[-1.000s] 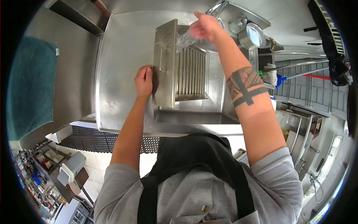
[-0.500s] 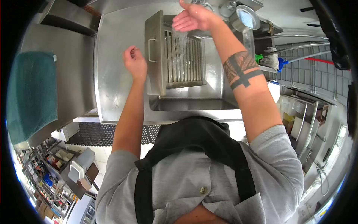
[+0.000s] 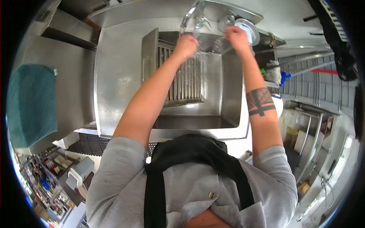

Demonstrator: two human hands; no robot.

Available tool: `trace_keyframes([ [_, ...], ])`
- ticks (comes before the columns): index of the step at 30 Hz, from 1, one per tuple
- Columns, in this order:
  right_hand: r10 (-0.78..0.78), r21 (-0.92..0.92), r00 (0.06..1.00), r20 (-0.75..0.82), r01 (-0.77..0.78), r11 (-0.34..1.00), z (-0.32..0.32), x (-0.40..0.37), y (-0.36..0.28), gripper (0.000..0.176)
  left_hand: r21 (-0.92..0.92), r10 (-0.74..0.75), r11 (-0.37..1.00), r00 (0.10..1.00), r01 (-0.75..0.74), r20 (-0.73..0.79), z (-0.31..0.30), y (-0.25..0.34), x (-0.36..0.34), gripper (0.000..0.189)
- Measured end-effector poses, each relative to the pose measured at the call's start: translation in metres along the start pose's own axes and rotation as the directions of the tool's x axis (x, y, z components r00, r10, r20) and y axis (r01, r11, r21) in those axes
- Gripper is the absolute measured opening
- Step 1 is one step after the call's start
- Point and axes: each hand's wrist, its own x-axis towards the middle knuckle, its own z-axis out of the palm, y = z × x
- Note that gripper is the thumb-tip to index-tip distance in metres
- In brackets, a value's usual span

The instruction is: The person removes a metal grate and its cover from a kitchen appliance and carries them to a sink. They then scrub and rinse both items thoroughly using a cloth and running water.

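Note:
My left hand is closed, over the upper part of a slatted metal grease filter and just below the chrome faucet. Whatever its fingers hold, if anything, is hidden. My right hand has its fingers curled in front of a round metal container with a pale blue inside; its grip cannot be made out. Clear water splashes between the two hands. The filter leans in the steel sink, with a tall flat metal side and a wire handle on the left.
A steel drainboard lies left of the sink. Farther left a green cloth covers part of a steel counter. A clear glass vessel stands behind the sink. Mop heads and long poles are at the right.
My left hand has moved from the drainboard up and right to below the faucet. My right hand has gone from open under the water to curled beside the round container.

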Motion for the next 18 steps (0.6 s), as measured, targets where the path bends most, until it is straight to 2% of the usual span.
trace_keyframes([
  [1,-0.061,-0.259,0.992,-0.106,0.032,0.965,-0.024,0.003,-0.015,0.028,0.421,0.3,0.871,0.953,-0.253,-0.048,-0.001,-0.022,0.002,0.029],
  [2,-0.091,-0.399,0.98,-0.177,0.013,0.917,-0.036,0.024,0.01,0.033,0.506,0.197,0.848,0.98,-0.159,-0.022,-0.009,-0.004,-0.027,0.036],
  [3,-0.106,-0.556,0.982,-0.154,0.002,0.831,-0.047,0.042,0.026,0.041,0.569,0.134,0.815,0.991,-0.111,0.002,-0.017,0.008,-0.051,0.026],
  [4,-0.042,-0.665,0.997,-0.062,-0.01,0.747,-0.053,0.05,0.028,0.055,0.574,0.125,0.814,0.992,-0.087,-0.028,-0.023,-0.003,-0.061,0.026],
  [5,0.029,-0.763,0.996,-0.084,-0.083,0.642,-0.05,0.058,0.038,0.063,0.585,0.373,0.764,0.926,-0.273,-0.055,-0.034,-0.022,-0.07,0.02],
  [6,0.032,-0.793,0.999,0.006,-0.014,0.609,-0.052,0.076,0.064,0.067,0.605,0.595,0.664,0.8,-0.439,-0.072,-0.046,-0.035,-0.079,0.015],
  [7,0.042,-0.784,0.995,0.089,0.044,0.62,-0.054,0.089,0.076,0.067,0.613,0.584,0.671,0.806,-0.417,-0.092,-0.057,-0.043,-0.091,0.015],
  [9,0.052,-0.77,0.981,0.188,0.115,0.628,-0.053,0.102,0.091,0.068,0.642,0.664,0.698,0.621,-0.316,-0.416,-0.08,-0.059,-0.115,0.013],
  [10,0.037,-0.773,0.997,0.071,0.032,0.634,-0.051,0.104,0.091,0.068,0.64,0.654,0.707,0.622,-0.3,-0.431,-0.092,-0.072,-0.121,0.013],
  [11,0.021,-0.767,0.999,-0.049,-0.051,0.64,-0.048,0.106,0.09,0.068,0.626,0.583,0.76,0.605,-0.173,-0.542,-0.103,-0.086,-0.127,0.016],
  [12,0.013,-0.773,0.999,-0.032,-0.033,0.634,-0.047,0.096,0.073,0.068,0.592,0.508,0.805,0.57,-0.046,-0.646,-0.112,-0.101,-0.134,0.02],
  [13,-0.056,-0.615,0.984,-0.166,-0.059,0.787,-0.049,0.073,0.045,0.064,0.579,0.498,0.814,0.561,-0.039,-0.662,-0.12,-0.111,-0.139,0.02],
  [14,-0.096,-0.425,0.946,-0.309,-0.047,0.904,-0.046,0.048,0.016,0.06,0.279,0.221,0.959,0.73,-0.043,-0.647,-0.126,-0.12,-0.141,0.022],
  [15,-0.148,-0.326,0.943,-0.297,0.045,0.944,-0.037,0.024,-0.004,0.051,-0.047,-0.041,0.999,0.863,0.02,-0.504,-0.13,-0.127,-0.143,0.024],
  [16,-0.195,-0.223,0.936,-0.292,0.132,0.966,-0.026,-0.005,-0.023,0.042,-0.063,-0.045,0.998,0.863,0.015,-0.504,-0.131,-0.129,-0.145,0.024],
  [18,-0.08,0.024,0.988,-0.133,0.084,0.996,0.018,-0.081,-0.066,0.03,-0.404,-0.155,0.915,0.932,0.01,-0.328,-0.132,-0.128,-0.147,0.028],
])
